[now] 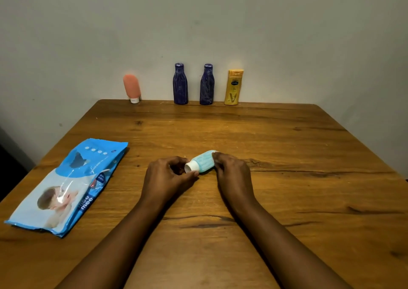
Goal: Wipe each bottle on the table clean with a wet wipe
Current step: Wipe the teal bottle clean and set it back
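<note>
— Which step is in hand?

— Working on one bottle, I judge. From the left: a flat blue plastic pack of wet wipes [66,185] lies on the brown wooden table [309,145], at nine o'clock from the hands. Then comes the left hand [170,176], thumb and curled fingers pinching the white round cap [191,166] of a small pale-teal plastic bottle [204,161]. The bottle lies tilted, cap towards eight o'clock and base towards two. The right hand [231,173] grips that base end, fingers curled over it.

— So the bottle sits between the two grips?

— Yes — held at both ends, low over the table's middle. Whether it rests on the wood I cannot tell. No loose wipe shows; the streaks on the body may be one wrapped round it, but that is unclear.

— And next?

— Probably turning the bottle so every side gets rubbed, then standing it aside. At twelve o'clock, against the pale wall [198,23], four more stand upright: a salmon-pink squeeze tube [131,87] on its cap, the left dark blue ribbed bottle [180,84], the right dark blue ribbed bottle [207,85] and a yellow lotion bottle [234,87]. Each calls for a long reach — and likely a fresh wipe from the pack.
</note>
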Available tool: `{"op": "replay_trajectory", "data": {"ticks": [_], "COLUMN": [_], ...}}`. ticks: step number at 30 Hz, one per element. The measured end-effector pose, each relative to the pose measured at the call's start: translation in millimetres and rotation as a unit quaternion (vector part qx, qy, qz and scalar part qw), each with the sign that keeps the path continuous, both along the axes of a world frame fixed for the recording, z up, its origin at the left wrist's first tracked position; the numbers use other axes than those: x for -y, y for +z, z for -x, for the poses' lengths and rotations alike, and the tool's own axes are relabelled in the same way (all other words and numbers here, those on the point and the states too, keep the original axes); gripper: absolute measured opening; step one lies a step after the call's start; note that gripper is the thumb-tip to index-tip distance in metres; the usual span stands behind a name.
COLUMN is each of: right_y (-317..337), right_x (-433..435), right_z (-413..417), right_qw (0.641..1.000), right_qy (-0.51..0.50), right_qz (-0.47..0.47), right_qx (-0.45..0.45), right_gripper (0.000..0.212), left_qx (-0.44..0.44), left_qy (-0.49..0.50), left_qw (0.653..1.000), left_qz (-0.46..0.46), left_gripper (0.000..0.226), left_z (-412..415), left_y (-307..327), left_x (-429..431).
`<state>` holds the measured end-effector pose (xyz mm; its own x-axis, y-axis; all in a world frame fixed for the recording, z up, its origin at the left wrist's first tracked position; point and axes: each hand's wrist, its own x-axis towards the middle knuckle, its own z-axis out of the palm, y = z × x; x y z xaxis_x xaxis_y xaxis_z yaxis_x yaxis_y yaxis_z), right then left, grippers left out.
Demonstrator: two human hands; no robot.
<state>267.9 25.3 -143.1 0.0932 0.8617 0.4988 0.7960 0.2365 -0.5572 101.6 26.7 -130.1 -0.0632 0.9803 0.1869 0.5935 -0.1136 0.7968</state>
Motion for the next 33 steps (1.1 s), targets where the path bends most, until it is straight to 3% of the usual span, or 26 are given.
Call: {"op": "replay_trajectory", "data": {"ticks": [4,9,15,22,29,33], "right_y": [3,3,5,5,5,6], "right_x": [2,20,-13,25,-9,14], "right_z": [4,18,-12,18,-9,13], "right_qw": [1.0,0.993,1.0,0.992,1.0,0.995], "right_qy": [-0.011,0.102,-0.014,0.103,-0.013,0.055], "right_qz": [0.0,-0.022,0.011,-0.02,0.014,-0.02], "right_qx": [0.01,0.056,0.024,0.068,0.018,0.075], "right_gripper": [0.032,0.029,0.032,0.024,0.025,0.026], "left_qx": [0.009,0.032,0.029,0.09,0.141,0.141], "left_qy": [-0.001,-0.013,-0.004,-0.013,-0.002,-0.006], "left_qw": [1.0,0.999,1.0,0.995,0.987,0.987], "left_qz": [0.0,0.014,0.008,0.043,0.076,0.077], "left_gripper": [0.04,0.035,0.034,0.027,0.03,0.026], "left_z": [0,0,-4,-3,-4,-4], "left_y": [-2,-2,1,-1,-1,2], "left_x": [-1,-1,1,0,-3,-1]}}
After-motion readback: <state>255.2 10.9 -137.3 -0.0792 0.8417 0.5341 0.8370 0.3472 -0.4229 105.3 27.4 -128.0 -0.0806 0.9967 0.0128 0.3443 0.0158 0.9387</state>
